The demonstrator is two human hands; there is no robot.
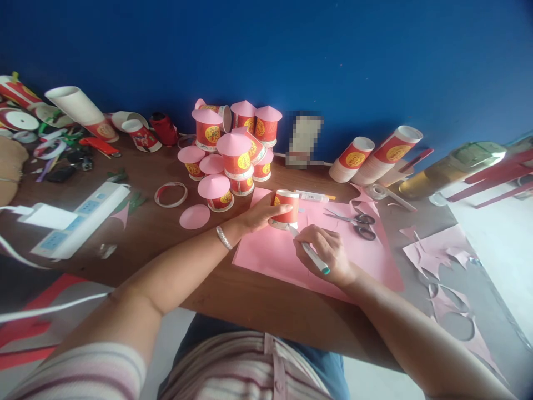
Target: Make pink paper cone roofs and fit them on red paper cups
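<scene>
My left hand (pixel 263 215) is closed around a red paper cup (pixel 287 203) with a white band at its lower end. In my right hand (pixel 327 250) is a white marker (pixel 314 258) with a green end, its tip at the cup's white band. Whether the tip touches the cup I cannot tell. Beneath both hands lies a pink paper sheet (pixel 266 264). Black-handled scissors (pixel 364 225) rest on it to the right, and a white pen (pixel 313 196) lies behind the cup.
Several red cups with pink cone tops (pixel 234 145) crowd the back middle. Stacked cups (pixel 391 155) lean against the wall at right. A power strip (pixel 83 219) lies left, near a paper ring (pixel 170 194) and a pink disc (pixel 195 216). Pink scraps (pixel 441 253) are strewn at right.
</scene>
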